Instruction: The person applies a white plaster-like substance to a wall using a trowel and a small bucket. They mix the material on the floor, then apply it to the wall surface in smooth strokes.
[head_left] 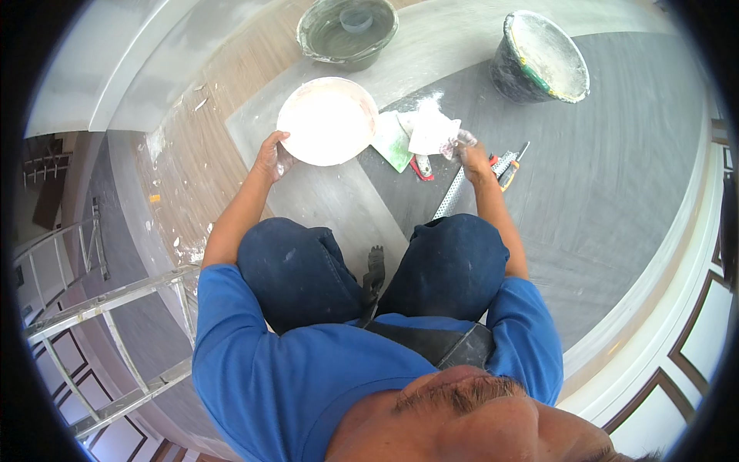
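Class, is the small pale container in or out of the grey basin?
In: the container shows within the rim of the basin.

The floor point(600, 208) is pale and wood-grained at the left, dark grey at the right. White flakes point(156, 146) litter the wood-grained part. A grey-smeared round basin point(360, 59) and a white-smeared black bucket point(509, 77) stand farthest off; nearer lie a perforated metal strip point(454, 192) and an orange-and-black-handled tool point(508, 177).

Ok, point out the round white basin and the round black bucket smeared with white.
Round white basin point(372, 115): head view, on its right inner wall.
Round black bucket point(511, 74): head view, on its outer wall.
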A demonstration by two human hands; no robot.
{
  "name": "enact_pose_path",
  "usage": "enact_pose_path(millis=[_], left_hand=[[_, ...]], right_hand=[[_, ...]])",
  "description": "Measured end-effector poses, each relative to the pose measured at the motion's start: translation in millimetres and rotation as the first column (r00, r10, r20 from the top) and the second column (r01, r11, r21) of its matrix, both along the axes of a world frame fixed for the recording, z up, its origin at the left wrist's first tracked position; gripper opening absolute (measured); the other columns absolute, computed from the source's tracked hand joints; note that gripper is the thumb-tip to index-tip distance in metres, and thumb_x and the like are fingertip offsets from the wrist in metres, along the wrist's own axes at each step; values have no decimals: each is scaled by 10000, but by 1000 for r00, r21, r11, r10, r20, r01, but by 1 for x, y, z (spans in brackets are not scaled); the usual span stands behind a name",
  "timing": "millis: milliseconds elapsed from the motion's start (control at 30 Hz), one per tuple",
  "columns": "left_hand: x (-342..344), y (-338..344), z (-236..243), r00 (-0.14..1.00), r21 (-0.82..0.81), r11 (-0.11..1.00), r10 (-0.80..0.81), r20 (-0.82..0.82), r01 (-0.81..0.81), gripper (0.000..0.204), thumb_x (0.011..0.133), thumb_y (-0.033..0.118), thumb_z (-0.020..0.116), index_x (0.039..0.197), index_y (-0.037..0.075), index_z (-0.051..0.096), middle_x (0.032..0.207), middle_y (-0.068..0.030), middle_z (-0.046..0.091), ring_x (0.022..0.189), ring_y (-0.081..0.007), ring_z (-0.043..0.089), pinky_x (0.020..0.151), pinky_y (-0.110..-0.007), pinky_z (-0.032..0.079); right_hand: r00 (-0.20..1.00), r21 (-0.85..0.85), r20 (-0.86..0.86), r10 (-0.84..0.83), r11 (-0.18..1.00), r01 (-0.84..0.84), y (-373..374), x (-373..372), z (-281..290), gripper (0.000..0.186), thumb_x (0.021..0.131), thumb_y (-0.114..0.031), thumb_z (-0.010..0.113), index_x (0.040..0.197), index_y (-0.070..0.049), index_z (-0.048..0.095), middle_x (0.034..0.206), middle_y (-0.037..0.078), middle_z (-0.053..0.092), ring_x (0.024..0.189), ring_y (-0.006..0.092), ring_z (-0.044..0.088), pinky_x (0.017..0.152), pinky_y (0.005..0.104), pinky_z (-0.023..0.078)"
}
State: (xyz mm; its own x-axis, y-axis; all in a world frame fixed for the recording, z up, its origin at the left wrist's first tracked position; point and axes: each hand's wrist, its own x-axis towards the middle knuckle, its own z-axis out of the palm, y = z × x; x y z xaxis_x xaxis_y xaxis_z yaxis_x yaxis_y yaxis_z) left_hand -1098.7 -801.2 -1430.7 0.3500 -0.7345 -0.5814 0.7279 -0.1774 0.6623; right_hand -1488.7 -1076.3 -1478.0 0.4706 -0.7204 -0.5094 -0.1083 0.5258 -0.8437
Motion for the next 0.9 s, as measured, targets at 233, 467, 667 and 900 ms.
enact_pose_path(millis=[233,467,667,900], left_hand=[[-5,0,-11,1000,35,999,16,11,-16,618,814,255,671,1350,-3,504,1324,-136,591,1248,-282,554,1127,-420,388],[-2,1,-9,1000,-11,1000,18,17,-18,755,769,317,696,1408,-5,454,1342,-156,573,1256,-319,529,1083,-475,400],[5,10,-15,991,2,991,137,2,-137,715,795,286,631,1409,-27,440,1364,-165,565,1279,-311,531,1131,-423,382],[4,21,-32,988,48,988,151,-21,-150,684,793,269,621,1389,-25,459,1358,-168,568,1274,-313,537,1122,-431,395]], right_hand=[[971,-518,-145,-193,850,92,-28,0,-2,284,948,20,559,1228,54,590,1086,139,701,953,198,684,826,318,535],[925,-681,-298,-237,732,-32,-7,14,-25,285,941,-23,583,1214,59,593,1107,180,701,1018,220,674,893,346,511],[943,-676,-172,-283,731,96,-8,15,-43,272,945,-11,573,1208,56,597,1081,177,704,996,229,683,848,338,527],[899,-412,-267,-347,884,219,-37,-8,-14,268,954,-10,585,1208,72,605,941,134,707,759,186,698,647,294,545]])
